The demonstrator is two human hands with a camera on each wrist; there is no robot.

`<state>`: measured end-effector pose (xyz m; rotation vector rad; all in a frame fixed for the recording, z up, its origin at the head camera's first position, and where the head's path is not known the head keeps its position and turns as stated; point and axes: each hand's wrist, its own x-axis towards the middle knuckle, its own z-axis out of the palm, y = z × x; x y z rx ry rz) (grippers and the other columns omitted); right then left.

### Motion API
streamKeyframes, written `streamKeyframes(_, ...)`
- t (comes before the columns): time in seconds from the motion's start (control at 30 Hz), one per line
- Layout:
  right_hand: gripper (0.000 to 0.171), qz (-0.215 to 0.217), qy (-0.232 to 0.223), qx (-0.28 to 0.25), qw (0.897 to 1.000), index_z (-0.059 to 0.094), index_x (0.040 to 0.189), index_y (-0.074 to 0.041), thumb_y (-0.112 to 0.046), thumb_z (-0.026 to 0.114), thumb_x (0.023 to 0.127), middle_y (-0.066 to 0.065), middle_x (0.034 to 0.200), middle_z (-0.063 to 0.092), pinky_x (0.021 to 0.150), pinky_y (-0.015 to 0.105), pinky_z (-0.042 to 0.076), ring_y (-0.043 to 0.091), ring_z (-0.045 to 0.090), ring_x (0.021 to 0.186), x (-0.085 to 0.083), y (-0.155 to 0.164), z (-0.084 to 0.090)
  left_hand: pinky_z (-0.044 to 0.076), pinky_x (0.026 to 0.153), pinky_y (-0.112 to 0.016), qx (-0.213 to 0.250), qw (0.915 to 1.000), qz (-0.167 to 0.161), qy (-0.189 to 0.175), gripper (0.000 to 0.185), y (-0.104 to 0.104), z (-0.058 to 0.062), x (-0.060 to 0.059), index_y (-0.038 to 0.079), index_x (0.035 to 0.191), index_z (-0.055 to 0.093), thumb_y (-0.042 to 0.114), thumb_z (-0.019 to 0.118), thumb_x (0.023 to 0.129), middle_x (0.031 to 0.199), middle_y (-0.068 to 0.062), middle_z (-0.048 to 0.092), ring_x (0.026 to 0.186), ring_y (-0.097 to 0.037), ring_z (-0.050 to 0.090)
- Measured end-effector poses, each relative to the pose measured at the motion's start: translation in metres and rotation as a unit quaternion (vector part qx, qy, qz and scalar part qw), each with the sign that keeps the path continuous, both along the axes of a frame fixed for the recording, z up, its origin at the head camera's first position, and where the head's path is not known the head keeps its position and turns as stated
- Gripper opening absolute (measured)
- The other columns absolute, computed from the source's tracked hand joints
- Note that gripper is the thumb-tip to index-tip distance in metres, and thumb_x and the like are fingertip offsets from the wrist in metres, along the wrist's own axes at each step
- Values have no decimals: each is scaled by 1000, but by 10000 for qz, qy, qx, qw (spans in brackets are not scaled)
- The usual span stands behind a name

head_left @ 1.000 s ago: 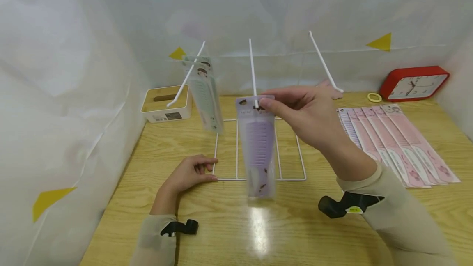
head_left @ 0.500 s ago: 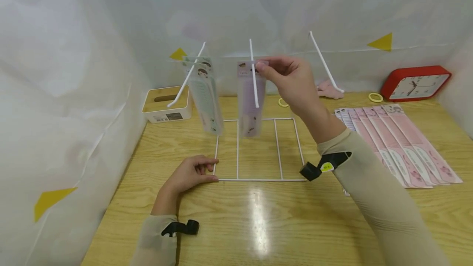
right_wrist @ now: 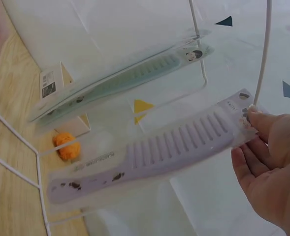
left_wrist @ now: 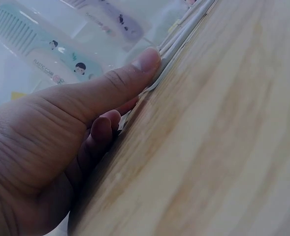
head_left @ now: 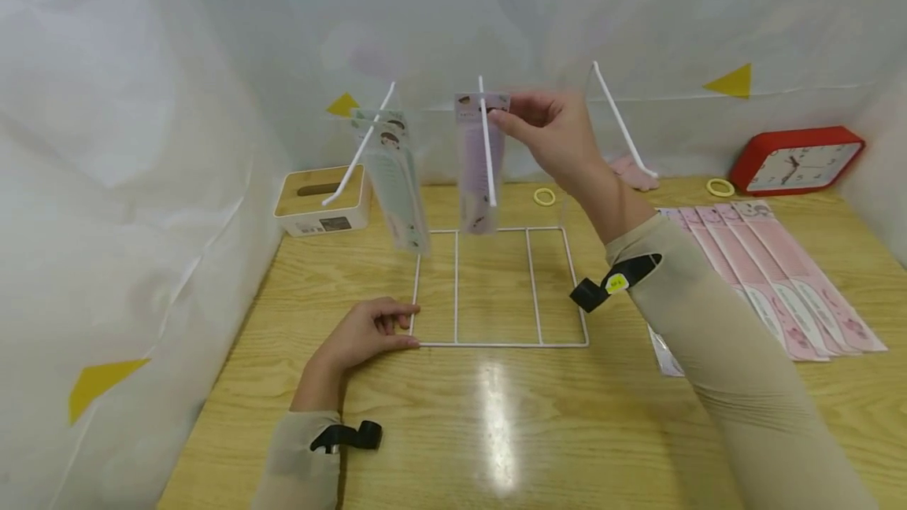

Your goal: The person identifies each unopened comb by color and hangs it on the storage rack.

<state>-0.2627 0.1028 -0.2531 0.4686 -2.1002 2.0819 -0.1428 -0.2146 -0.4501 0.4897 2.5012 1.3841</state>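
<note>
Purple comb pack (head_left: 480, 164) now slid up the middle hook (head_left: 486, 140), pinched by right hand (head_left: 556, 132); rack base (head_left: 499, 343) pressed down by left hand (head_left: 364, 330) fingers, nothing gripped.

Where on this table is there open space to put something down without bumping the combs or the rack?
The wood in front of the wire rack base, between the left hand and the right sleeve, is bare, as is the strip left of that hand. The right side is crowded with pink comb packs; behind them stands a red clock.
</note>
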Motion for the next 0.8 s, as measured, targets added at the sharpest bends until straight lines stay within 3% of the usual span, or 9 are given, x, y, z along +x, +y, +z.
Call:
streamKeyframes(0.3, 38, 205, -447, 860, 9951, 69, 125, -4, -17, 76, 90, -3, 113, 76, 88, 15, 52, 1, 70, 100, 9, 49, -45, 45, 63, -22, -85, 9999, 58, 54, 46, -3, 1, 2, 13, 121, 73, 18, 87, 77, 93, -4, 68, 70, -11, 52)
streamKeyframes(0.4, 39, 301, -631, 1073, 9918, 69, 126, -5, -19, 76, 90, -9, 111, 75, 88, 15, 52, 0, 70, 100, 9, 72, -68, 45, 63, -22, -165, 9998, 69, 69, 47, -3, 0, 2, 8, 123, 72, 12, 86, 78, 94, -8, 68, 70, -11, 51)
streamKeyframes(0.6, 42, 460, -568, 1375, 9878, 62, 129, 8, -9, 72, 92, -15, 108, 74, 84, 16, 54, 0, 71, 96, 0, 120, -120, 44, 63, -23, -162, 9998, 65, 22, 48, -2, -1, 2, 3, 125, 70, 8, 84, 80, 96, -14, 68, 70, -13, 51)
streamKeyframes(0.8, 49, 245, -1034, 2514, 9620, 61, 134, 1, -20, 74, 92, -14, 114, 73, 78, 13, 52, -5, 68, 91, -6, 163, -155, 46, 65, -23, -117, 9999, 72, -80, 49, -4, 1, 4, 14, 125, 71, 21, 86, 79, 96, -4, 69, 72, -13, 53)
